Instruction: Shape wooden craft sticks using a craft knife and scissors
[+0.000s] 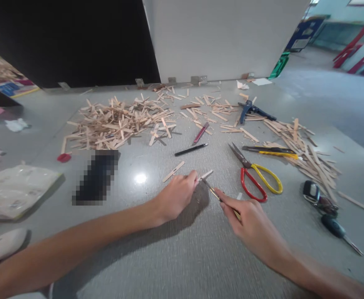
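Observation:
My left hand (177, 196) is closed, pinching a short pale wooden craft stick (207, 174) whose free end points up and to the right. In my right hand (252, 222) is a slim craft knife (212, 190) with a brassy body, the forefinger laid along it. The blade tip meets the stick close to my left fingertips; whether it has cut in, I cannot tell. A slotted craft stick (173, 171) lies just beyond my left hand. Right of both hands rest scissors (247, 164) with one red and one yellow handle.
Behind are a heap of craft sticks (122, 120), a black pen (191, 149), a maroon cutter (201, 133) and blue-handled pliers (253, 111). Yellow-and-black cutters (272, 151) and car keys (333, 224) lie right. A plastic packet (20, 189) and white mouse (6, 245) are left.

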Tool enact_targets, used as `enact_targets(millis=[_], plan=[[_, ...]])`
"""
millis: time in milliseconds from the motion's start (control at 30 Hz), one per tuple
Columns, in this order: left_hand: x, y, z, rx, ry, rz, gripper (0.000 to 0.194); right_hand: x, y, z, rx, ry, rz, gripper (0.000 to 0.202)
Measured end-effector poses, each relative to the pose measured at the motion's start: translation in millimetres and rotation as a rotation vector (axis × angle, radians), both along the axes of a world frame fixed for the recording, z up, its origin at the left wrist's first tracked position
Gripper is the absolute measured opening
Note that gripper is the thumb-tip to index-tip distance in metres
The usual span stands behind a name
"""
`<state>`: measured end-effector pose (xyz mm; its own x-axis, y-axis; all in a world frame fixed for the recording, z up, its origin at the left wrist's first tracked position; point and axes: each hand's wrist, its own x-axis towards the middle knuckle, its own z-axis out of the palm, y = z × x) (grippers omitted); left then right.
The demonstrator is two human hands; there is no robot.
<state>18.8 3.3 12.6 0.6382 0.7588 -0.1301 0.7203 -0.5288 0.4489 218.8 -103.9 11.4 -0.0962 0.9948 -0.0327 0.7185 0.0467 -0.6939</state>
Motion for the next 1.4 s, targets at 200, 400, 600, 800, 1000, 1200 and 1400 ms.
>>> enact_targets(millis=[200,400,600,800,1000,1200,1400], plan=[[-1,-1,-2.3,0.001,-0.029,0.001,0.025,-1,3,2.9,-0.025,0.057,0.000,0.056],[-5,-2,-3.2,0.010,-0.100,0.004,0.025,0,5,4.8,-0.097,0.121,0.007,0.056],[-5,-1,-10.6,-0.005,-0.208,0.053,0.022,-6,-1,4.9,-0.012,0.108,-0.026,0.055],[-3,-1,-12.6,-0.037,-0.286,0.086,0.030,-12,-8,-0.4,0.107,0.107,-0.086,0.057],[-4,2,-10.2,-0.056,-0.289,0.094,0.032,-7,-5,-2.5,0.078,0.145,-0.135,0.058],[-4,3,-11.4,-0.039,-0.281,0.086,0.033,-8,-5,-1.2,0.113,0.079,-0.098,0.054],[-3,2,-11.6,-0.008,-0.237,0.057,0.031,-10,-7,-3.1,0.148,-0.010,-0.096,0.052]])
